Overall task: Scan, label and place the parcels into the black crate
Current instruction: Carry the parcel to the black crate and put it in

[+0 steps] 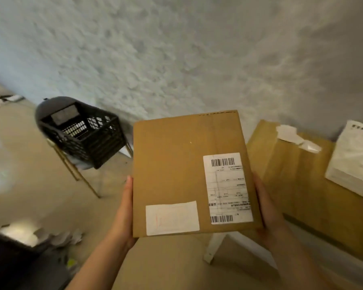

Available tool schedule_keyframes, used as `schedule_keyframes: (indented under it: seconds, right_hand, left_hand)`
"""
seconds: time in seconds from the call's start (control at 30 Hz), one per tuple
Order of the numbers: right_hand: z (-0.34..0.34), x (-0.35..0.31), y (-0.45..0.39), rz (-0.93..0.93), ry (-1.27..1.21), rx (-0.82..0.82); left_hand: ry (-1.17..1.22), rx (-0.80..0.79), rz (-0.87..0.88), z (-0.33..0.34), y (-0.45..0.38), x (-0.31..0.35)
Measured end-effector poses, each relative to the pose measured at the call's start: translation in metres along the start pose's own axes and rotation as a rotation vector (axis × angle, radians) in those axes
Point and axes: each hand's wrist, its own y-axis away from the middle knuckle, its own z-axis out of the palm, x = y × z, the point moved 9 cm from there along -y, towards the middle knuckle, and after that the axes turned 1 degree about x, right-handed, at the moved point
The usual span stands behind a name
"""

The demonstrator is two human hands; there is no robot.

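Both hands, the left hand (125, 208) and right hand (267, 208), clasped the side edges of a cardboard parcel (176, 170) held flat between them, labels up. The black crate (96, 143) sat on a chair (76, 170) beyond the left hand, well apart.

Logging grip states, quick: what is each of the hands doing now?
Left hand: holds the cardboard parcel by its left edge.
Right hand: holds the parcel's right edge.
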Motion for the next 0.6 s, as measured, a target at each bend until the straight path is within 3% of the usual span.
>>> schedule_keyframes:
  seconds: [0.3,0.6]
  right_hand:
    - [0.210,0.042,-0.124,0.119,0.155,-0.242]
    - [0.389,0.049,-0.280,0.225,0.299,-0.471]
  left_hand:
    - [0.086,0.302,0.067,-0.175,-0.071,0.057]
    - [0.193,0.508,0.070,-0.276,-0.195,0.118]
